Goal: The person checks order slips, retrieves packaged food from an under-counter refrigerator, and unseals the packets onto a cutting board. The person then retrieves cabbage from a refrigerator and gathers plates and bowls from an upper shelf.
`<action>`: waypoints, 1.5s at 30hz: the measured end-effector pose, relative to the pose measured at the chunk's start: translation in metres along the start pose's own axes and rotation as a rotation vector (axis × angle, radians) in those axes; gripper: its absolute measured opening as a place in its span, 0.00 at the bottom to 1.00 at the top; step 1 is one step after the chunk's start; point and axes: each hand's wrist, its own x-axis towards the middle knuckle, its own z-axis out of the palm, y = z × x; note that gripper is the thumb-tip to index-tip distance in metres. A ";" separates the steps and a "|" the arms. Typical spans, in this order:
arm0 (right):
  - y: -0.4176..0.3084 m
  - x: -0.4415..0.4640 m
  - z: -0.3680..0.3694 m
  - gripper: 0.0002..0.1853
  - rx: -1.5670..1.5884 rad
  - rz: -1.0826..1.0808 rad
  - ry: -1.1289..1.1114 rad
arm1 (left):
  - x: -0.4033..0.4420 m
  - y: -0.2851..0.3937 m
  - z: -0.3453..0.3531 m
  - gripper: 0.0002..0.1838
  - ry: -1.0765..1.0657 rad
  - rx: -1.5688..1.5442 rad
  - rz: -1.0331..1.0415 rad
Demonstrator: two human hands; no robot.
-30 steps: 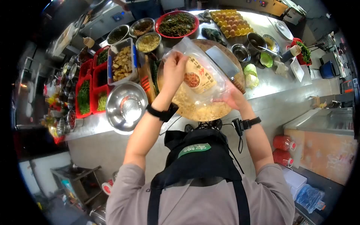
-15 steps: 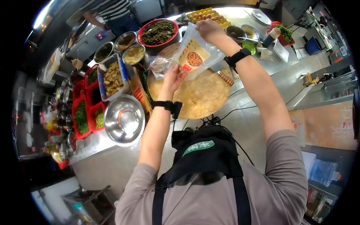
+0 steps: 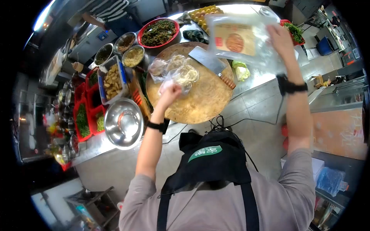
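My right hand (image 3: 280, 40) grips the edge of a clear plastic pouch (image 3: 235, 40) with a printed food label, holding it up beyond the board's right side; motion blurs both. My left hand (image 3: 170, 95) is closed at the near end of a thin clear plastic bag (image 3: 167, 82), its fingertips partly hidden. Pale noodles (image 3: 187, 75) lie with this bag on the round wooden chopping board (image 3: 204, 102). Another small clear bag (image 3: 157, 67) with pinkish contents sits at the board's left. A cleaver (image 3: 206, 59) rests at the board's right, handle toward me.
A steel bowl (image 3: 124, 122), a tub of yellowish pieces (image 3: 114, 82) and red bins of greens (image 3: 82, 119) stand on the left. Behind the board are a red basin (image 3: 158, 32) and egg trays (image 3: 204, 15). Cabbage (image 3: 241, 71) lies right. Another person (image 3: 111, 19) stands far left.
The printed pouch has swung up and right with my right hand, away from my left hand. Noodles and the whole cleaver now show on the board.
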 end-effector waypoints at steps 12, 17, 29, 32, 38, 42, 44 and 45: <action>0.374 -0.326 -0.205 0.16 0.810 0.848 0.510 | 0.050 -0.014 0.101 0.32 0.392 0.962 -0.217; 0.454 -0.427 -0.241 0.14 0.720 1.032 0.580 | 0.088 0.097 0.168 0.27 0.303 0.933 -0.175; 0.665 -0.348 -0.266 0.13 0.072 1.077 0.220 | 0.172 0.335 0.433 0.19 -0.540 0.507 0.113; 0.727 -0.306 -0.270 0.13 -0.190 1.010 0.104 | 0.215 0.360 0.463 0.20 -0.626 0.454 0.110; 0.803 -0.216 -0.317 0.13 0.003 1.165 0.137 | 0.327 0.412 0.526 0.22 -0.633 0.411 0.172; 0.817 -0.137 -0.351 0.15 0.221 1.163 0.289 | 0.387 0.452 0.553 0.22 -0.616 0.310 0.261; 0.839 -0.110 -0.353 0.13 0.287 1.151 0.376 | 0.407 0.471 0.561 0.22 -0.650 0.331 0.230; 0.853 -0.101 -0.355 0.14 0.305 1.116 0.381 | 0.416 0.477 0.565 0.22 -0.669 0.345 0.193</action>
